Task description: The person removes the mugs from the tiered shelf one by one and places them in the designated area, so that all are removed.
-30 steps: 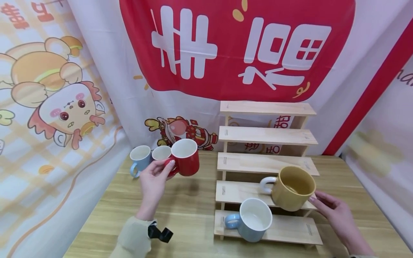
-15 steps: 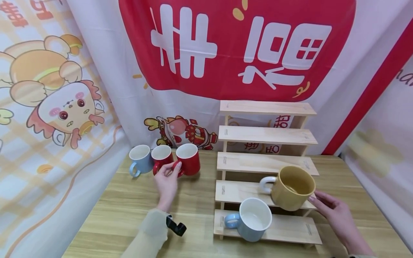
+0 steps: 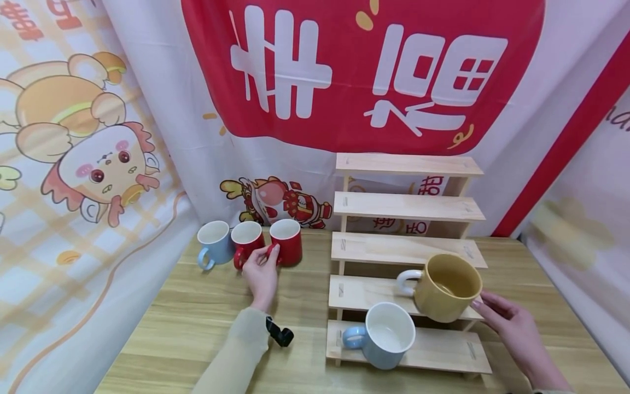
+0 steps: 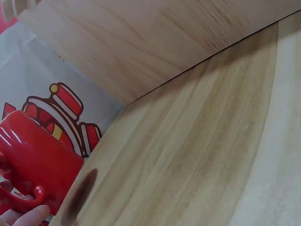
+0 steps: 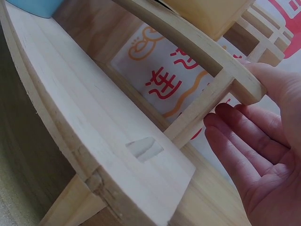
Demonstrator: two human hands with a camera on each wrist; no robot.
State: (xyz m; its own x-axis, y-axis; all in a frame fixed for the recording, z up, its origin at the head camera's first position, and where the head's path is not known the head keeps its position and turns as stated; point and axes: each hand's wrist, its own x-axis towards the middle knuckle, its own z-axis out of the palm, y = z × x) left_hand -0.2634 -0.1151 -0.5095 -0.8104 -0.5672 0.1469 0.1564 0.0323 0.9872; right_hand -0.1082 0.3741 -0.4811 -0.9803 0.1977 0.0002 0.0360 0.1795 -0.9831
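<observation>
My left hand (image 3: pixel 262 273) pinches the handle of a red mug (image 3: pixel 287 243) with a white inside, upright at the right end of a row at the back left. In the left wrist view, my fingertips (image 4: pixel 33 217) are at the handle of this red mug (image 4: pixel 40 157), close over the wooden table. My right hand (image 3: pixel 512 328) holds the right end of a stepped wooden rack (image 3: pixel 408 249), second step from the front. The right wrist view shows the thumb (image 5: pixel 268 77) on the board's end and the fingers (image 5: pixel 235 136) curled below it.
Left of the held mug stand another red mug (image 3: pixel 248 235) and a light-blue mug (image 3: pixel 216 246). A mustard mug (image 3: pixel 445 295) with a white handle sits on the rack's second step; a light-blue mug (image 3: pixel 384 345) sits on the lowest. Printed cloth (image 3: pixel 290 158) hangs behind the table.
My left hand has lowered the red mug from in front of the row to its right end, then shifted slightly right. My right hand has stayed at the rack.
</observation>
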